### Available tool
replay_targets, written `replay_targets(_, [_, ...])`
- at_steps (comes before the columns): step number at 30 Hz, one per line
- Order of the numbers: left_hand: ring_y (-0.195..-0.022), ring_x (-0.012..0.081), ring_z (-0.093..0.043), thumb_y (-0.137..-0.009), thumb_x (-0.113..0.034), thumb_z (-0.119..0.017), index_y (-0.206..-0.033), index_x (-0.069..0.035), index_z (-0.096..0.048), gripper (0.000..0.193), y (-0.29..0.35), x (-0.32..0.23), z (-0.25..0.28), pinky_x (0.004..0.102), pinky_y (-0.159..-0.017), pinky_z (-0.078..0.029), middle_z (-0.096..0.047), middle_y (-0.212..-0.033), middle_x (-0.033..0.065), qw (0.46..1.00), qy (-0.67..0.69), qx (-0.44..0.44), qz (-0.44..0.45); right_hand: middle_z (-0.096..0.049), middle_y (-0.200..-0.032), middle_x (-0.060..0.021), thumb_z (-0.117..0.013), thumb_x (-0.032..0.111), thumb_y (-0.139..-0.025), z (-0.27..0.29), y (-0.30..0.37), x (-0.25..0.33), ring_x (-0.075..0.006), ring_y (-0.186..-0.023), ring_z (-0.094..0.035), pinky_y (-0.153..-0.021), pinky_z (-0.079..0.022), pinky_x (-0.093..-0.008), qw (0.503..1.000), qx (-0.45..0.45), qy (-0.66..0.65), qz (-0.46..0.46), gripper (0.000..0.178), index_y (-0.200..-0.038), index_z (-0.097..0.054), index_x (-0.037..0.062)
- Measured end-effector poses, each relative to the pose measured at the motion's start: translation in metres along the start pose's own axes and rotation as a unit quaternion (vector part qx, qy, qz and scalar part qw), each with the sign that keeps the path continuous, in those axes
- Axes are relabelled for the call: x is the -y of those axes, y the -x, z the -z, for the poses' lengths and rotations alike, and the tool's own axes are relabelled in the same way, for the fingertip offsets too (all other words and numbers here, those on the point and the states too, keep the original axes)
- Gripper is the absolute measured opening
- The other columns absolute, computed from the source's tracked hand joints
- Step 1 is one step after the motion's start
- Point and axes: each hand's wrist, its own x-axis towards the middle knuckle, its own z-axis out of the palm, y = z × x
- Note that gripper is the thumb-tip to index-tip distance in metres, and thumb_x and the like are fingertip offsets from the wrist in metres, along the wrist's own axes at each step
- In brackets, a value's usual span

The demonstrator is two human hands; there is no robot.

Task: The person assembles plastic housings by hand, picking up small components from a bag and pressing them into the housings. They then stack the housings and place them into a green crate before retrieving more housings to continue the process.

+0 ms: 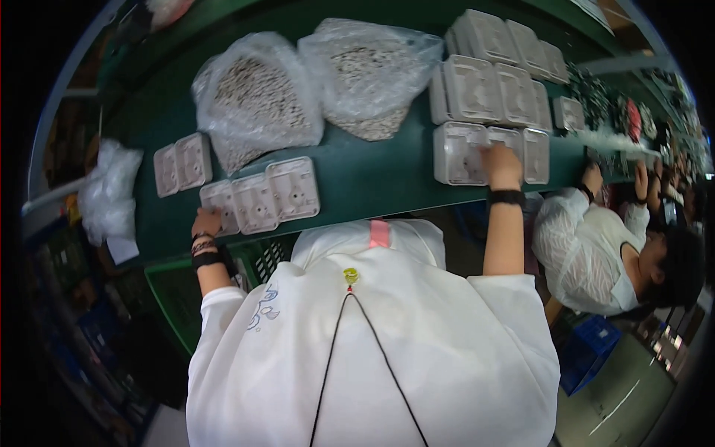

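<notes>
Three shallow white plastic housings lie side by side near the front edge of the green table, open side up, with small holes and posts inside. My left hand grips the left edge of the leftmost one, its fingers partly curled. My right hand reaches to the front row of stacked white housings on the right. Its fingers are bent over the middle housing and pinch at its wall; the fingertips are mostly hidden. Two more white housings sit behind the left row.
Two clear plastic bags of small pale parts stand at the table's back. More housings are stacked at the far right. A crumpled plastic bag hangs at the left edge. A green crate is below. A co-worker sits on the right.
</notes>
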Motion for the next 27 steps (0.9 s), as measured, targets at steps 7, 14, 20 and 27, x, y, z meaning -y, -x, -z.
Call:
replay_targets(7, [-0.092,0.0385,-0.056,-0.08,-0.046,-0.047,-0.103,0.002,-0.041,0.054,0.031,-0.037,0.008,0.0447,-0.078,-0.045,-0.057,-0.097,0.026,1.0,0.006,0.002,-0.018,-0.059,-0.08,-0.0137,-0.054,0.024,-0.081,-0.01,0.096,0.113,-0.0338,-0.075,-0.057,-0.064,-0.046,-0.0407,0.917,-0.04,-0.267,0.295,0.021,-0.089,-0.055,0.0047])
replay_targets(14, [-0.085,0.0405,-0.056,-0.081,-0.042,-0.049,-0.097,0.003,-0.044,0.048,0.062,-0.082,0.006,0.0456,-0.074,-0.045,-0.059,-0.089,0.026,0.995,0.033,-0.006,-0.093,-0.057,-0.083,-0.0147,-0.055,0.022,-0.08,-0.055,0.109,0.188,-0.0325,-0.073,-0.057,-0.064,-0.047,-0.04,0.868,0.017,-0.271,0.416,0.021,-0.085,-0.054,0.0016])
replay_targets(20, [-0.074,0.04,-0.058,-0.081,-0.033,-0.051,-0.087,0.001,-0.048,0.034,0.071,-0.115,-0.009,0.0473,-0.064,-0.047,-0.06,-0.078,0.0247,0.975,0.096,-0.044,-0.198,-0.059,-0.076,-0.0149,-0.057,0.028,-0.078,-0.069,0.103,0.196,-0.0287,-0.067,-0.061,-0.058,-0.049,-0.0362,0.931,0.011,-0.167,0.325,0.027,-0.08,-0.054,0.0011])
replay_targets(27, [-0.074,0.0405,-0.057,-0.081,-0.031,-0.05,-0.084,0.0,-0.049,0.031,0.084,-0.135,-0.016,0.0479,-0.064,-0.046,-0.059,-0.076,0.024,0.962,0.139,-0.043,-0.233,-0.061,-0.065,-0.0118,-0.058,0.024,-0.076,-0.086,0.092,0.188,-0.0269,-0.059,-0.063,-0.051,-0.049,-0.0343,0.969,-0.028,-0.109,0.219,0.023,-0.079,-0.054,0.0013])
